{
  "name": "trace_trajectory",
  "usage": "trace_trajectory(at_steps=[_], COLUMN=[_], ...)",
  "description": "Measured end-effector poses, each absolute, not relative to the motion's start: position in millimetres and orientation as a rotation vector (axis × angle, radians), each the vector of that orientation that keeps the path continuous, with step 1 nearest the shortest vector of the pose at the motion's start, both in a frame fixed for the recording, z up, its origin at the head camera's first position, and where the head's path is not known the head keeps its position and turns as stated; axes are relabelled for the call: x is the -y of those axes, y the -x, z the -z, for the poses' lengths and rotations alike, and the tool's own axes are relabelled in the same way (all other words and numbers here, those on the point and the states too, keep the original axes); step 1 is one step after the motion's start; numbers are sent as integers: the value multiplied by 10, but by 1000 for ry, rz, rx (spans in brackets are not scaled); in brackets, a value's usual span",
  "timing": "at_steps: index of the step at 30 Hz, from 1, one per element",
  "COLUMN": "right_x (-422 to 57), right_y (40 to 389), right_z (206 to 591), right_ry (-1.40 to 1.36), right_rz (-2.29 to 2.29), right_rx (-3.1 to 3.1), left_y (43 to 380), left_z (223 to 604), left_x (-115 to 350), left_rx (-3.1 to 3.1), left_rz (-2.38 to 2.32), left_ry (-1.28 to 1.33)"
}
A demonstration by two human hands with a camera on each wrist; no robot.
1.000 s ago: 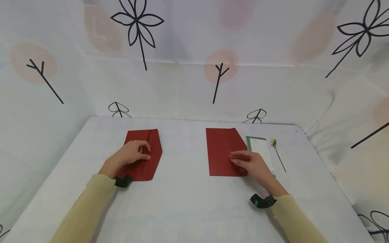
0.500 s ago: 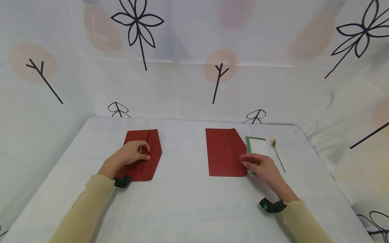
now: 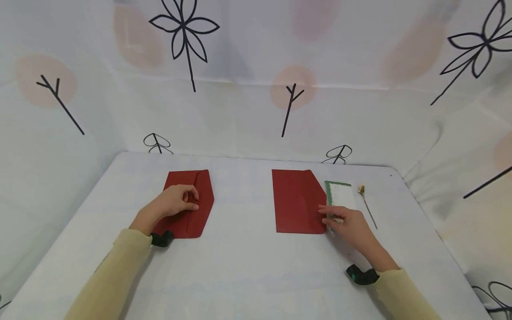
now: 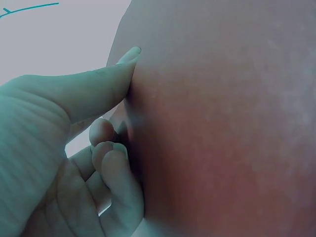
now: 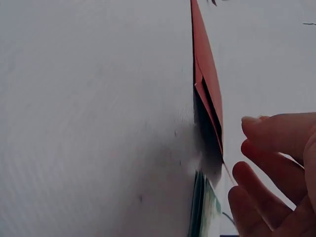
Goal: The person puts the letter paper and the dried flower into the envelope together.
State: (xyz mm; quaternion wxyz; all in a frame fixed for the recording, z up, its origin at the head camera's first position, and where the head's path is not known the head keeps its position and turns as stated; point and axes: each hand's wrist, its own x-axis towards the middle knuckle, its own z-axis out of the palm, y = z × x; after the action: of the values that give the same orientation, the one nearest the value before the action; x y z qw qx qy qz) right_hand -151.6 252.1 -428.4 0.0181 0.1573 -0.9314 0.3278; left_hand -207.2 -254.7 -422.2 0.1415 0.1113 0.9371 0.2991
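On the left of the table lies a red envelope [image 3: 206, 195], its pointed flap toward the right. My left hand [image 3: 174, 202] rests over it with fingers loosely curled; thumb and fingertips come right up to the red paper [image 4: 222, 128] in the left wrist view. A second red envelope [image 3: 292, 200] lies right of the middle, flap also toward the right. Over that flap's edge hovers my right hand [image 3: 350, 224], thumb and fingers apart with nothing between them. Beneath it, partly hidden, is a white card with a green border [image 3: 342, 192]; the right wrist view shows a thin stack [image 5: 200, 205] there.
A dried flower [image 3: 362, 190] with a long thin stem lies to the right of the card. The white table [image 3: 240, 266] has a patterned white cloth [image 3: 240, 120] hanging behind and at both sides. Each wrist wears a black band [image 3: 362, 274].
My right hand has drawn back rightward and toward me, from the middle of the right envelope to its flap edge over the card. The left hand and both envelopes stay put.
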Motion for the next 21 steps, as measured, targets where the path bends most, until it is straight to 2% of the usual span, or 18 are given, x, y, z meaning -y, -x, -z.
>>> trace_trajectory(at_steps=[6, 21], right_x=[-2573, -2551], right_y=[1513, 1531], right_z=[4252, 4279], right_ry=[-821, -842], right_rz=[-721, -522], right_rx=[2888, 3102], left_y=[2078, 2100], left_z=[4236, 4278], left_x=[2551, 2568], left_rx=[-2709, -2724], left_rz=[-856, -843], left_ry=[-319, -322])
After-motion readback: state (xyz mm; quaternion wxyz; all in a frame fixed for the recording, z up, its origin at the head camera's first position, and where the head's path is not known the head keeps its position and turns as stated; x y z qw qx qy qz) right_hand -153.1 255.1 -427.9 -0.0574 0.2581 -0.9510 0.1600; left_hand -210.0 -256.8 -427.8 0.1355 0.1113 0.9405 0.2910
